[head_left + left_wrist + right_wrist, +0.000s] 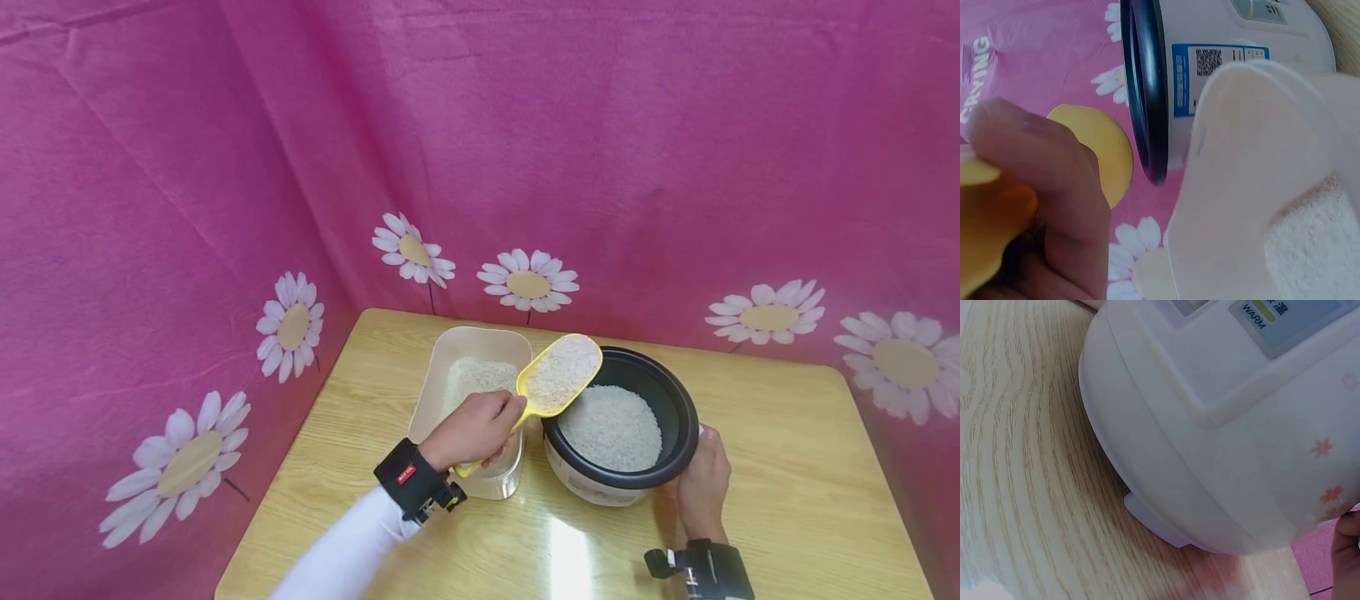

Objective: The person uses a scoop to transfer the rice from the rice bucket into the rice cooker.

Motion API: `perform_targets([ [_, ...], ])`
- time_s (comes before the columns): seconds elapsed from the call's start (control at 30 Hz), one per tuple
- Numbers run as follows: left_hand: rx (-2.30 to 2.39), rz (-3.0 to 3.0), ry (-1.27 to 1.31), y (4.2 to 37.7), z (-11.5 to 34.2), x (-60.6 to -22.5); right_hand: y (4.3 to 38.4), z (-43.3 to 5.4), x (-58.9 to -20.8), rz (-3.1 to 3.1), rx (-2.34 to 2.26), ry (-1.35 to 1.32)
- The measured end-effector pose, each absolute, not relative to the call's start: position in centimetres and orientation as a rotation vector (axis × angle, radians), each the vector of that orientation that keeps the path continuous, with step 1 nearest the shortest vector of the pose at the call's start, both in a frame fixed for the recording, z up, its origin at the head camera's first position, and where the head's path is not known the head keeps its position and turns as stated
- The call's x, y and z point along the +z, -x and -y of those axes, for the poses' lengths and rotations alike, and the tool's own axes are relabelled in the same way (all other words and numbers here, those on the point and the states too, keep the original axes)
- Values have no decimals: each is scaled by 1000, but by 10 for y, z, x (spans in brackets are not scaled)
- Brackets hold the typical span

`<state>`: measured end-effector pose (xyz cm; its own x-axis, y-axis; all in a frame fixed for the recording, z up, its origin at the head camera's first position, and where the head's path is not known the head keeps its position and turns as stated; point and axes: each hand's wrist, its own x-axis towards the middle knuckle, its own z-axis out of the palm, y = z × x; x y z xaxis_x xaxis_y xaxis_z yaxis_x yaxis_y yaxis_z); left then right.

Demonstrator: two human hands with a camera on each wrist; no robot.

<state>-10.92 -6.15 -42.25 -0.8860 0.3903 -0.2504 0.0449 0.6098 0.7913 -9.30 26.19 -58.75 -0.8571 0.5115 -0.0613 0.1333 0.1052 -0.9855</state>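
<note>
My left hand [478,423] grips the handle of a yellow scoop [522,379] heaped with rice. The scoop's bowl is raised between a clear plastic bin [429,392] and a rice cooker [600,492], its tip overlapping the cooker's black rim in the head view. White rice [615,429] lies inside the cooker's dark pot. In the left wrist view, fingers [1069,181] curl round the yellow handle. My right hand [703,482] holds the cooker's right side, its fingers [1347,540] at the flower-printed wall in the right wrist view.
More rice [480,375] lies in the bin, left of the cooker. Both stand on a wood-grain table [810,483]. A magenta cloth [615,150] with white daisies hangs behind the table and along its left side.
</note>
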Motion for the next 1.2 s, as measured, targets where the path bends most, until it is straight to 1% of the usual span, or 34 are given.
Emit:
perform_targets([
  [0.5, 1043, -2518, -418, 112, 27, -428, 92, -261, -583, 2117, 1802, 671],
  [0.67, 1009, -2546, -451, 112, 21, -432, 91, -260, -583, 2099, 1803, 657],
  [0.93, 851, -2678, -581, 111, 15, -437, 92, -261, -585, 2102, 1806, 668],
  [1.2, 732, -2717, -630, 111, 11, -442, 92, -262, -585, 2053, 1842, 670],
])
